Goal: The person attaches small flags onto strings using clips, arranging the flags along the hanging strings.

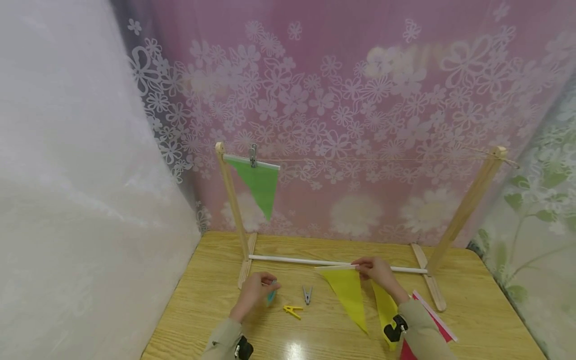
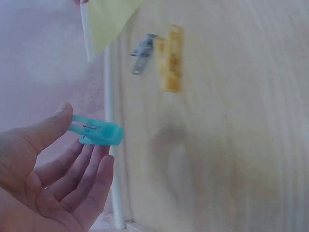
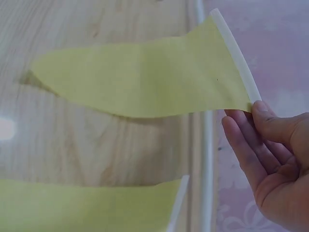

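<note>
Between thumb and fingers my left hand [image 1: 257,291] pinches a turquoise clothespin [image 2: 99,131], held above the tabletop. My right hand [image 1: 377,272] pinches one end of the white top strip of a yellow pennant [image 3: 140,79]; its tip hangs down toward the table. A grey clothespin [image 1: 307,295] and a yellow clothespin [image 1: 293,311] lie on the table between the hands. At the upper left, a green pennant [image 1: 260,182] hangs from a string [image 1: 351,160], fastened by a grey clothespin [image 1: 253,156].
Two wooden posts [image 1: 468,210] on flat feet carry the string, joined low down by a white rod [image 1: 292,260]. Under my right forearm lie another yellow pennant [image 1: 383,305] and a red pennant [image 1: 434,317]. A floral curtain [image 1: 315,200] stands behind the wooden table [image 1: 216,280].
</note>
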A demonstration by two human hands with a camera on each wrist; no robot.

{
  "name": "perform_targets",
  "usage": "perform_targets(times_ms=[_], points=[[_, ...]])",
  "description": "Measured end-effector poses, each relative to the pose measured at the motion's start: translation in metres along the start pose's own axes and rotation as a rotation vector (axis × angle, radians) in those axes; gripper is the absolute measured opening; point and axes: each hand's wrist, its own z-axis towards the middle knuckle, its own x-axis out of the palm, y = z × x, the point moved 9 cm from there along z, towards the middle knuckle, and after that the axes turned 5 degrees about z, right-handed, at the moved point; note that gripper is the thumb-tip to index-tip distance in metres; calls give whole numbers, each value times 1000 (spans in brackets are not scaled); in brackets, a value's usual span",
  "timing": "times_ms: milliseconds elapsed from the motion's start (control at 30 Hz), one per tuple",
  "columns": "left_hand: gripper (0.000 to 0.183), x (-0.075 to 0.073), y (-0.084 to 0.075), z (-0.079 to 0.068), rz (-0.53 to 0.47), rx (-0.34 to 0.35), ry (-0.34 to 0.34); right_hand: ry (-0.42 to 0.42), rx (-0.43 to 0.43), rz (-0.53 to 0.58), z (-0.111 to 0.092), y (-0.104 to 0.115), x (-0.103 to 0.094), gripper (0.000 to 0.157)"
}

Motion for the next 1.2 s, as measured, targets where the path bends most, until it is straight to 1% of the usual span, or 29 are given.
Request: perform_targets(times_ms=[67,233,333,433,533,733,1033,1200], points=[[34,-3,-2,3,-26,-13,15,10,2,41,0,6,-1,28],[38,-12,-9,12,-110,-49,55,1,22,151,1,26,-5,38],[36,-20,-18,19,-137,-45,61,-16,45,222,1,37,-9,41],[34,-29,-29,24,-160,-41,61,-32,52,265,1,46,-12,43],[34,-35,-38,29,-193,-51,67,-47,22,282,1,56,-15,45],[34,-49,-58,37,-211,-53,71,-76,-28,318,-1,72,-18,46],[35,-69,-87,45,-351,-35,96,-81,-93,374,1,104,-24,46],[38,-87,-107,49,-340,-13,83,-89,-116,385,1,125,-27,48]])
